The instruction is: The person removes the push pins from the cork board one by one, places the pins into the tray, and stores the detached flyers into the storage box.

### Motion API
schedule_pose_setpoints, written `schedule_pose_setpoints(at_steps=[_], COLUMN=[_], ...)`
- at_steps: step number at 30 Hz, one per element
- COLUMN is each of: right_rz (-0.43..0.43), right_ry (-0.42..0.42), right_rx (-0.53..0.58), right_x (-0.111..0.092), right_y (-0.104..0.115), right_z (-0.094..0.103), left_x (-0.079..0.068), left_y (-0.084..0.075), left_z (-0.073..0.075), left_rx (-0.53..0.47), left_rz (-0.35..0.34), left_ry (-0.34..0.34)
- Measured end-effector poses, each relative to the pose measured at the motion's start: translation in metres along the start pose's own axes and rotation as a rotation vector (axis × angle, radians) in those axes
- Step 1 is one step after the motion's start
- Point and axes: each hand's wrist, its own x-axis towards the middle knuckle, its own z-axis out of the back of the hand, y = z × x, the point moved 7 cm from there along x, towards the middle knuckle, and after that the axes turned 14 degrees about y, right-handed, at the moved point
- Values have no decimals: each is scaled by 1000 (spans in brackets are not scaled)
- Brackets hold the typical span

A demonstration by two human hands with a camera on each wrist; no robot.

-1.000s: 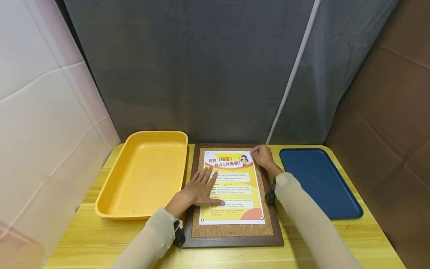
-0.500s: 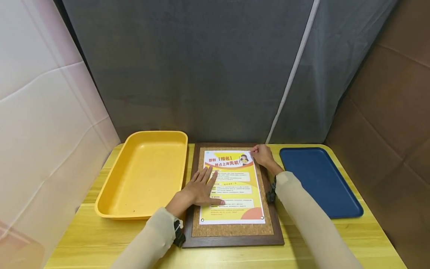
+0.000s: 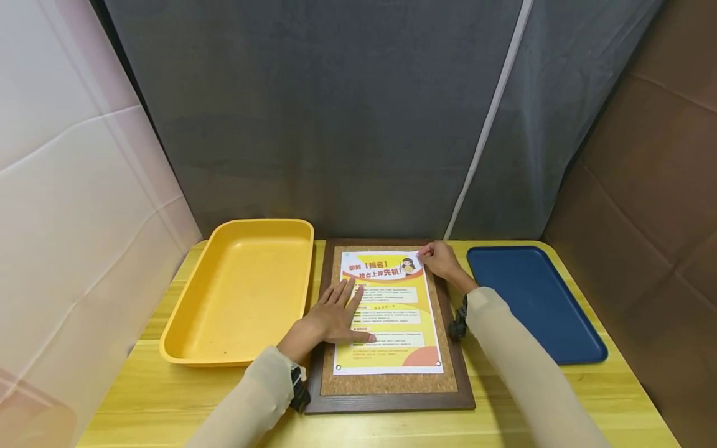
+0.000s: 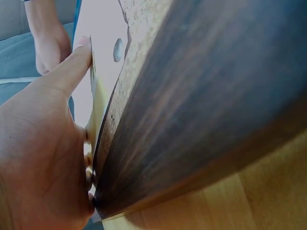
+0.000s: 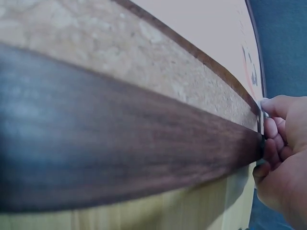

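Note:
A yellow-and-white printed poster [image 3: 389, 323] lies on a cork board [image 3: 386, 385] with a dark wooden frame [image 3: 390, 403]. My left hand [image 3: 333, 316] rests on the poster's left side, fingers spread and thumb stretched to the right. At the top right corner, my right hand [image 3: 441, 259] has its fingers curled and pinches at the paper's edge. In the right wrist view its thumb [image 5: 274, 104] lies right at that corner; I cannot tell whether a tack is under it. Round metal tacks [image 3: 439, 364] sit in both lower corners of the poster.
To the left stands a deep yellow tray [image 3: 235, 286]. A flat dark blue tray [image 3: 546, 311] lies on the right. The yellow wood-grain table [image 3: 140, 398] ends at a grey curtain [image 3: 313, 124] behind, with a white sheet on the left and a brown one on the right.
Both hands keep their places on the poster. The right wrist has shifted very slightly to the right.

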Motion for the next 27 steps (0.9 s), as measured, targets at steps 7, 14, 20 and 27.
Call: schedule_pose_setpoints(at_steps=[7,14,20,27], right_rz=[28,42,31,77], right_ry=[21,54,81,106], right_rx=[18,36,32,8], right_x=[-6,-14,-22,-28], right_y=[-3,-2,1,5], right_z=[6,13,17,19], left_x=[0,0,0,1], left_y=[0,0,1,1], left_z=[-1,0,0,0], left_rx=[4,11,14,24], left_rz=[6,7,7,4], left_ry=[9,3,1,-4])
